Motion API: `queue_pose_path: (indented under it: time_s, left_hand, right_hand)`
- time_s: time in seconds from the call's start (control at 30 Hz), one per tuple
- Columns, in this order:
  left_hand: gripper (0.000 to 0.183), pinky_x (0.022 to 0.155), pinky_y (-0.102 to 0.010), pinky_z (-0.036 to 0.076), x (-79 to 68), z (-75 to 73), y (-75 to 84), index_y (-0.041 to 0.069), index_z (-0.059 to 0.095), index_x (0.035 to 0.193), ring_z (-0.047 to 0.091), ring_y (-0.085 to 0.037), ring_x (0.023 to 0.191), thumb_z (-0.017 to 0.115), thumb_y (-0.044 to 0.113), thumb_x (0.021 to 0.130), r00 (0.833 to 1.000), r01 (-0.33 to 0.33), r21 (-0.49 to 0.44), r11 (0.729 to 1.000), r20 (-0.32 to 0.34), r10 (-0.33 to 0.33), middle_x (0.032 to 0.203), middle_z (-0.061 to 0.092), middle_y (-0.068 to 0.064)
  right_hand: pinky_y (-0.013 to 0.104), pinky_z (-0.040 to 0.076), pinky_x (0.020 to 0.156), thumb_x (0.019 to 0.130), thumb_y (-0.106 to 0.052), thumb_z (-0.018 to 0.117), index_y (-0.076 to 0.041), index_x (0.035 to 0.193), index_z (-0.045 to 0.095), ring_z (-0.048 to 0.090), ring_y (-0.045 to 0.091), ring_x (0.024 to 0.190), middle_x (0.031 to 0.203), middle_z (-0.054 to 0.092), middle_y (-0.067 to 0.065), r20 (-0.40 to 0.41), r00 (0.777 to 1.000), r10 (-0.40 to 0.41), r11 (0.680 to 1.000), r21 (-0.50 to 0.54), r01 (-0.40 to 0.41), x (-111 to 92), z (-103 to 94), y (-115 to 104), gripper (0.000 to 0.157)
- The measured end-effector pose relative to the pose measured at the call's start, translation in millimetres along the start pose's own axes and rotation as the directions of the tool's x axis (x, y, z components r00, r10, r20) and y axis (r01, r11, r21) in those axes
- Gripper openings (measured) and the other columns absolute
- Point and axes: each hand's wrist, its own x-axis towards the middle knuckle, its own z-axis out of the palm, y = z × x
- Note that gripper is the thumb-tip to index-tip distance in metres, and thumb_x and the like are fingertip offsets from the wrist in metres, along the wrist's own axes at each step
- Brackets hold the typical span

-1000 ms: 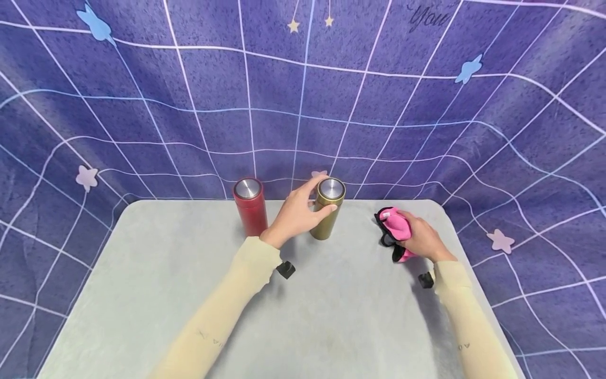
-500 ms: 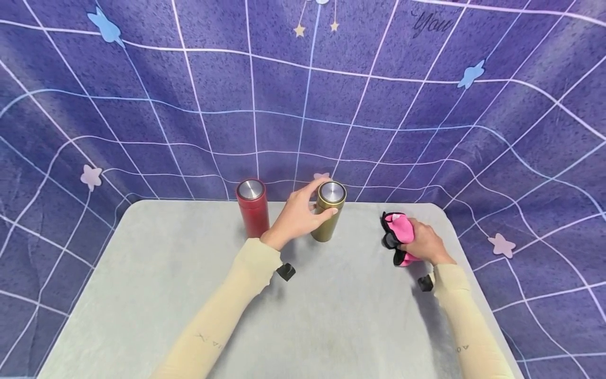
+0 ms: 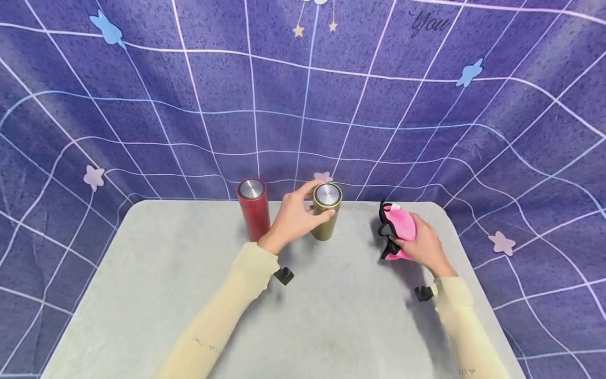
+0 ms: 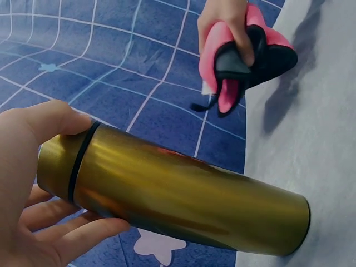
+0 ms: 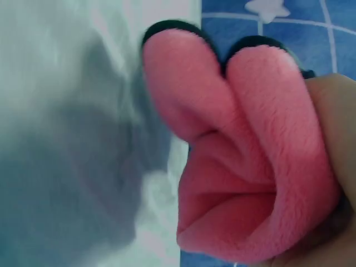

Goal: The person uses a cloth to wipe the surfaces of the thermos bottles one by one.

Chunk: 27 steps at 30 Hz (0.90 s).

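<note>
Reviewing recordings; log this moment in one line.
left grip: holds gold flask, upright | right grip: holds black-trimmed pink plush piece above table | red flask: upright

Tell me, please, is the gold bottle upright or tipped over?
Upright. The head view shows the gold bottle with its round silver top facing up and its base toward the table.

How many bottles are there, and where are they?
2: the gold bottle is in the left grip, and the red bottle stands on the table, left of the gold one.
</note>
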Motion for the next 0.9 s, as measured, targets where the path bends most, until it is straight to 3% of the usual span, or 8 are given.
queue_pose_path:
  time_s: [0.13, 0.33, 0.5, 0.73, 0.9]
  left_hand:
    - [0.066, 0.09, -0.037, 0.066, -2.2, 3.6, 1.6, 0.015, 0.066, 0.143, 0.073, -0.022, 0.115, 0.093, 0.017, 0.083, 0.999, 0.024, -0.027, 0.999, -0.037, -0.025, 0.124, 0.076, -0.006]
    - [0.067, 0.09, -0.03, 0.064, -2.7, 13.8, 4.5, 0.017, 0.063, 0.147, 0.072, -0.021, 0.12, 0.091, 0.023, 0.086, 0.999, 0.022, -0.098, 0.995, -0.04, -0.026, 0.13, 0.074, -0.007]
    - [0.069, 0.091, -0.036, 0.065, -11.4, 10.5, 2.1, 0.017, 0.064, 0.147, 0.071, -0.023, 0.123, 0.092, 0.017, 0.084, 0.995, 0.055, -0.132, 0.99, -0.076, -0.065, 0.134, 0.072, -0.006]
    - [0.069, 0.091, -0.038, 0.065, -17.7, 5.4, -0.5, 0.018, 0.063, 0.148, 0.069, -0.028, 0.127, 0.092, 0.017, 0.085, 0.995, 0.06, -0.147, 0.987, -0.07, -0.071, 0.142, 0.068, -0.007]
    - [0.069, 0.089, -0.035, 0.066, -18.9, 5.6, -1.2, 0.019, 0.064, 0.147, 0.07, -0.028, 0.126, 0.092, 0.017, 0.085, 0.994, 0.057, -0.146, 0.988, -0.079, -0.069, 0.139, 0.069, -0.007]
  right_hand:
    - [0.059, 0.052, 0.097, 0.084, -0.018, 0.09, 0.0, 0.144, 0.057, 0.066, 0.045, 0.114, 0.127, 0.069, 0.025, -0.044, 0.998, 0.044, 0.993, 0.109, -0.039, -9.3, -1.7, -8.9, 0.071]
    - [0.041, 0.047, 0.084, 0.084, -0.013, 0.085, -0.005, 0.136, 0.062, 0.063, 0.035, 0.1, 0.115, 0.071, 0.021, -0.142, 0.986, 0.084, 0.985, 0.16, -0.061, -20.6, -15.1, -21.1, 0.058]
    - [0.03, 0.045, 0.082, 0.084, -0.011, 0.084, -0.006, 0.135, 0.065, 0.06, 0.025, 0.098, 0.116, 0.072, 0.018, -0.182, 0.98, 0.082, 0.968, 0.25, -0.035, -18.7, -10.1, -44.1, 0.054]
    - [0.019, 0.047, 0.084, 0.083, 0.0, 0.083, -0.009, 0.129, 0.074, 0.061, 0.007, 0.095, 0.111, 0.073, -0.001, -0.197, 0.979, 0.047, 0.905, 0.423, 0.042, -12.0, 2.5, -79.2, 0.047]
    - [0.016, 0.047, 0.084, 0.082, 0.005, 0.081, -0.002, 0.127, 0.074, 0.06, 0.001, 0.093, 0.104, 0.069, -0.018, -0.206, 0.978, 0.04, 0.864, 0.499, 0.07, -7.3, 7.8, -106.7, 0.047]
